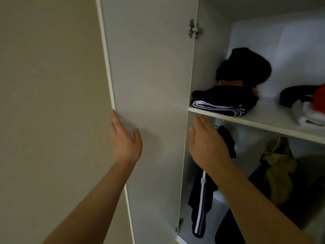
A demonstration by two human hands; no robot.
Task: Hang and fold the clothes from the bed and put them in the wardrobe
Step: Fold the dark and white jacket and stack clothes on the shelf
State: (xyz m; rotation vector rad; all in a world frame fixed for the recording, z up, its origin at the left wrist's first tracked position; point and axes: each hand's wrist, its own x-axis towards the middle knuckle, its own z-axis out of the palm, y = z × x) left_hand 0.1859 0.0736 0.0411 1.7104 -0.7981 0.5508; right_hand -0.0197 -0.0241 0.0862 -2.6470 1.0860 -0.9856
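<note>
The white wardrobe stands open, its left door (151,71) swung out toward me. My left hand (125,140) lies flat and open on the door's inner face, fingertips at its outer edge. My right hand (208,143) is open, fingers together, just below the front edge of the shelf (263,120), holding nothing. On the shelf lies a folded dark garment with white stripes (223,103) with a black bundle (243,67) on top. Below hangs a dark striped garment (202,199), partly behind my right forearm.
A red, white and black pile of clothes (309,106) sits at the shelf's right. An olive garment (279,166) hangs in the lower section among dark clothes. A bare beige wall (49,103) fills the left. A metal hinge (194,29) joins door and frame.
</note>
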